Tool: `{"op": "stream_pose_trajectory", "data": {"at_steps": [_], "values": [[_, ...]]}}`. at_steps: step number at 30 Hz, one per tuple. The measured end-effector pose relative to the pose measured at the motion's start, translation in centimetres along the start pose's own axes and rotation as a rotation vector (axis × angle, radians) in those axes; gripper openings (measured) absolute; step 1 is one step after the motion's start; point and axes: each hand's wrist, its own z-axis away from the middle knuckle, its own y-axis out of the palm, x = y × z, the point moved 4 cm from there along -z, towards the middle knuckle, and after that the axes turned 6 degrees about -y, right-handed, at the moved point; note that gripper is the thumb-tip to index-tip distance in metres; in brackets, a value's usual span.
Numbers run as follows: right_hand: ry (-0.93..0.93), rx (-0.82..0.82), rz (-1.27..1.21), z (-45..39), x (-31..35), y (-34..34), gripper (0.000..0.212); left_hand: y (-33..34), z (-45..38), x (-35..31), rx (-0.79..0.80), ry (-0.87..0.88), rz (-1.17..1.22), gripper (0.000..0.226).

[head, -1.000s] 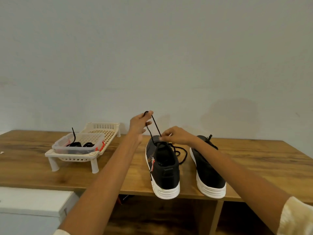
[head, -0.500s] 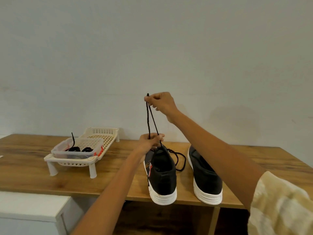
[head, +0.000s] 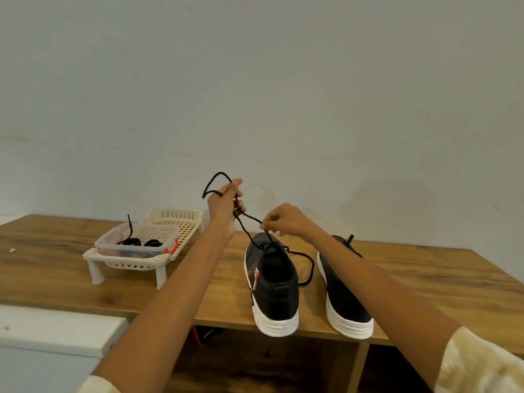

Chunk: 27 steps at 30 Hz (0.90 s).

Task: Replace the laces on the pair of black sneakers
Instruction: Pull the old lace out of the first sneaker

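Hands, left hand (head: 224,204) and right hand (head: 286,219), pinch lace (head: 246,226); rack (head: 127,262) with tub (head: 136,245) sits beside.

No readable text, label, brand or number shows anywhere.

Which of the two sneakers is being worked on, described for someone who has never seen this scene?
On the wooden table, two black sneakers stand side by side at the near edge, right of a cream rack. It is the left sneaker. Unlike the right sneaker, it has a black lace held above it by the left hand and right hand.
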Motion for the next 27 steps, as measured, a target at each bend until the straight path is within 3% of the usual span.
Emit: {"op": "stream_pose_trajectory", "data": {"at_steps": [5,9,13,16,19,22,24,26,27], "values": [[-0.093,-0.132,-0.010,-2.2,3.1,-1.2,0.022,-1.0,-0.3,1.2,0.138,0.158,-0.756,0.025],[-0.094,-0.058,0.165,-2.7,2.7,0.6,0.024,-2.4,-0.8,2.4,0.179,0.138,-0.974,0.039],[-0.018,0.000,0.197,-1.8,-0.2,2.5,0.024,-3.3,-1.0,4.9,0.216,0.102,-1.348,0.034],[0.047,-0.059,0.038,-0.8,-2.0,2.0,0.029,-4.6,-1.3,5.7,-0.011,0.093,-1.473,0.024],[0.091,-0.148,-0.127,0.1,-3.5,0.3,0.024,-6.5,-1.9,6.1,-0.214,0.067,-1.545,0.027],[0.115,-0.052,-0.061,0.4,-4.7,-0.1,0.021,-7.5,-2.0,6.9,-0.218,-0.020,-1.596,0.051],[0.101,0.039,-0.017,0.5,-5.1,0.3,0.021,-7.3,-1.7,7.2,-0.229,-0.021,-1.788,0.055],[0.104,0.096,-0.027,0.5,-5.2,1.0,0.022,-6.3,-1.5,7.3,-0.205,0.126,-1.928,0.044],[0.112,0.111,-0.041,0.5,-5.2,1.3,0.023,-5.3,-1.4,7.1,-0.127,0.256,-1.870,0.037]]}}
